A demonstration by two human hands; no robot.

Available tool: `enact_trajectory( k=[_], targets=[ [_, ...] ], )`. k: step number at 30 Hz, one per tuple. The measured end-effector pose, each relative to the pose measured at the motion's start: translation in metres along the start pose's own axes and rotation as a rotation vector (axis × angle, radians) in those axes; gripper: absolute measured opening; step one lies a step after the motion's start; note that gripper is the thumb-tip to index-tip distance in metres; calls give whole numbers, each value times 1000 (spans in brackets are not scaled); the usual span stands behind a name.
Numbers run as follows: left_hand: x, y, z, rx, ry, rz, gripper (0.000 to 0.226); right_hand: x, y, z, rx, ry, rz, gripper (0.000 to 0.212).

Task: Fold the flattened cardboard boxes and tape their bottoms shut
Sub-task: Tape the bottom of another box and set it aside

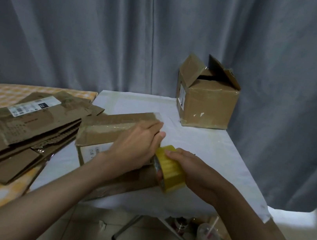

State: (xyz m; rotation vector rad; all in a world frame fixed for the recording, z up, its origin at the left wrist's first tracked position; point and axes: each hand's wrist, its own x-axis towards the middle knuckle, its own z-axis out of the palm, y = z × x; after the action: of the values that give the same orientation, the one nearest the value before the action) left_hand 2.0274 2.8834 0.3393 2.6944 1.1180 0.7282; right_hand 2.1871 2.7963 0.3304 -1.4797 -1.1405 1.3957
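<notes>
Left hand [136,143] presses flat on the box [98,131] — right hand [193,170] grips the tape roll [169,168] at its 4 o'clock; flat cardboard [19,119] at 9.

1. views: one only, head-worn, wide-angle; no second view, so no shared part
2. position: above the near edge of the white table [201,146], at the person's head
3. facing: forward and down, toward the grey curtain [105,29] behind the table
4. nearness: close; both forearms enter from the bottom edge, the floor shows beneath the table
5. distortion: straight lines bow toward the frame edges
</notes>
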Motion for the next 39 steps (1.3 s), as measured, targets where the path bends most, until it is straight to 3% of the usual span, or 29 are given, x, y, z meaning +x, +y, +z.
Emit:
enact_trajectory(
  k=[6, 8, 10, 12, 17, 22, 24, 27, 31, 39],
  targets=[
    [-2, -12, 9, 71, -50, -65, 68, 9, 1, -9, 216, -46, 6, 28],
    [-2, -12, 10, 76, -48, -66, 74, 13, 2, -26, 55, 133, -54, 30],
    [-2, -11, 9, 70, -42, -71, 77, 24, 14, -52, -404, 421, -131, 24],
    [-3, -8, 9, 69, -29, -74, 79, 33, 29, -70, -745, 555, -158, 14],
    [-3, -5, 9, 68, -28, -100, 86, 52, 59, -72, -880, 495, -179, 33],
    [-5, -6, 9, 60, -32, -114, 90, 54, 51, -72, -876, 641, -240, 11],
    [-4, -6, 8, 56, -44, -113, 92, 45, 37, -77, -791, 683, -399, 7],
    [-3, -5, 7, 57, -40, -111, 93, 27, 10, -68, -679, 605, -730, 18],
    [-3, -5, 7, 63, -34, -106, 90, 16, -10, -51, -762, 435, -985, 18],
    [-4, -5, 8, 53, -19, -99, 89, 37, -5, -44, -886, 328, -1053, 14]
  ],
)
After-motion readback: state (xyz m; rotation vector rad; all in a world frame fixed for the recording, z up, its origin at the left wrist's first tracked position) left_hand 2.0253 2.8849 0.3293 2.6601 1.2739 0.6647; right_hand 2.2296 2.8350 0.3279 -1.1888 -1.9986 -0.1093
